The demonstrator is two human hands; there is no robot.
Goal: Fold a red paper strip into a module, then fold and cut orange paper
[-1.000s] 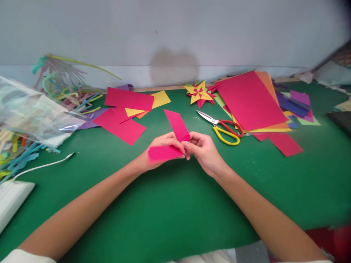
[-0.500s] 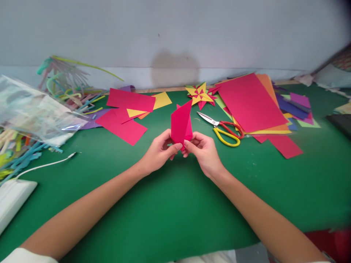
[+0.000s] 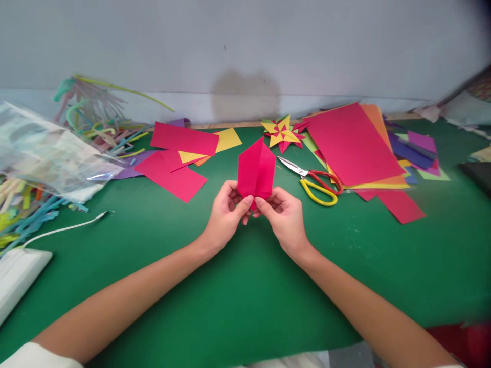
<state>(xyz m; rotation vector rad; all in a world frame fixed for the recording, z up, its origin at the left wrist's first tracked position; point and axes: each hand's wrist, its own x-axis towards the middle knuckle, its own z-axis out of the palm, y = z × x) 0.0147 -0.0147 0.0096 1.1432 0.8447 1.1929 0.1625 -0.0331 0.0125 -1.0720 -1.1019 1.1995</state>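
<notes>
A folded red paper stands upright between my two hands, its pointed tip up and a crease running down its middle. My left hand pinches its lower left part, the thumb on the front near the bottom. From the other side, my right hand grips the lower right part in the same way, both thumbs nearly meeting. The fingers behind the paper are partly hidden. Scissors with one red and one yellow handle lie to the right of the hands. A yellow and red folded paper star rests behind.
Red sheets and orange ones are stacked at the back right. Left of the hands lie red rectangles and yellow pieces. Pipe cleaners and a clear plastic bag occupy the left, above a white device with a cable. Green covers the table.
The red paper has opened out: its right half has swung to face me, so both halves show on either side of the crease. Both hands keep their hold near the bottom.
</notes>
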